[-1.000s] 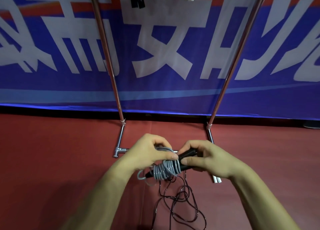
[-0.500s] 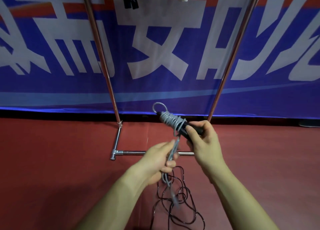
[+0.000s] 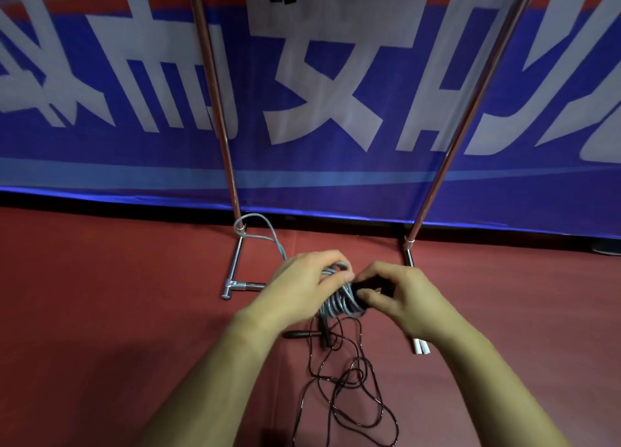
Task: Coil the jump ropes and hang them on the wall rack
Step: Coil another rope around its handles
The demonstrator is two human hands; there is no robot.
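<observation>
Nearest me, a thin black jump rope lies in loose tangles on the red floor. Above it my left hand curls its fingers round the grey jump rope, which is wound in tight turns about a black handle. My right hand pinches that handle between thumb and fingers. A free loop of the grey rope arcs beyond the left hand toward the rack foot. Behind the rack's metal uprights hangs a blue banner.

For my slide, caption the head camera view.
Left hand and right hand hold grey jump rope coiled on black handle; thin black rope lies loose on floor.
</observation>
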